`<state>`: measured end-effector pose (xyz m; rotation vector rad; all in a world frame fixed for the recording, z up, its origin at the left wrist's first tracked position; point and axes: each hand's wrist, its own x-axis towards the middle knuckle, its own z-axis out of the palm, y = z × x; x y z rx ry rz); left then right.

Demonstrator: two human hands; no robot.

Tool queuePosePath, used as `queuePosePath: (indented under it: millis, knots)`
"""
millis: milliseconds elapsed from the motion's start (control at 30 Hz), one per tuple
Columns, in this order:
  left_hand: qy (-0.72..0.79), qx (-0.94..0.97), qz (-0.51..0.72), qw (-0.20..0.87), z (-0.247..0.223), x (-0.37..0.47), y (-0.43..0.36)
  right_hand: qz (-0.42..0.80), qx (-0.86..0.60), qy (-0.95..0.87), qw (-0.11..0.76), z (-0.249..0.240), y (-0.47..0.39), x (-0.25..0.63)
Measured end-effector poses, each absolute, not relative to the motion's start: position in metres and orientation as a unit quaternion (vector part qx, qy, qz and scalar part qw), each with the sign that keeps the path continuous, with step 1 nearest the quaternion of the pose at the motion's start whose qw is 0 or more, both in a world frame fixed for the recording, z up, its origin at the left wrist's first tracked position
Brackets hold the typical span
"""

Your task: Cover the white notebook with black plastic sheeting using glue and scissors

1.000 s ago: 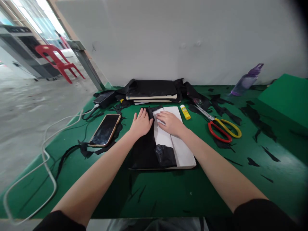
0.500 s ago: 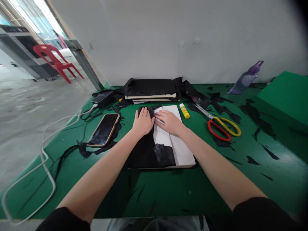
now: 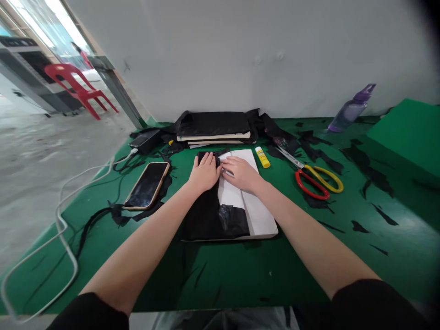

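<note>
Smooth black sheet (image 3: 202,213) lies over left part of flat white paper-covered book (image 3: 261,211), long inner edge running from near side away toward fingertips. Left hand (image 3: 205,174) nearer to sheet: palm down on its far end, fingers slightly parted, thumb out toward inner edge, grasping nothing. Right hand (image 3: 241,174) lies across white paper just right of that edge, fingers close together, pointing left at it; whether fingertips touch black, cannot tell.
</note>
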<state>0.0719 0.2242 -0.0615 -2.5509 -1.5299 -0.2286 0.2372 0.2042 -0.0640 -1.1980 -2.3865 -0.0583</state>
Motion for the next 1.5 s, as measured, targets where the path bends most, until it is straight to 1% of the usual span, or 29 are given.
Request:
queuePosePath:
  millis: [233,700,933,1167,1300,1500]
  knots:
    - [-0.508,-0.852,-0.088,0.084,-0.063,0.073,0.226,-0.032,-0.435,-0.870,0.231,-0.065,0.205,0.238]
    - [-0.488,-0.854,-0.155,0.093,-0.053,0.078,0.235,-0.035,-0.420,-0.876,0.235,-0.063,0.205,0.237]
    - [-0.489,-0.857,-0.151,0.052,-0.050,0.078,0.246,-0.041,-0.419,-0.876,0.236,-0.063,0.204,0.236]
    - [-0.531,-0.832,-0.158,-0.022,-0.045,0.059,0.288,-0.044,-0.426,-0.873,0.232,-0.061,0.202,0.237]
    - [-0.526,-0.836,-0.151,-0.035,-0.045,0.051,0.303,-0.045,-0.431,-0.870,0.233,-0.063,0.203,0.237]
    - [-0.500,-0.852,-0.153,-0.034,-0.049,0.053,0.303,-0.042,-0.432,-0.870,0.234,-0.063,0.203,0.237]
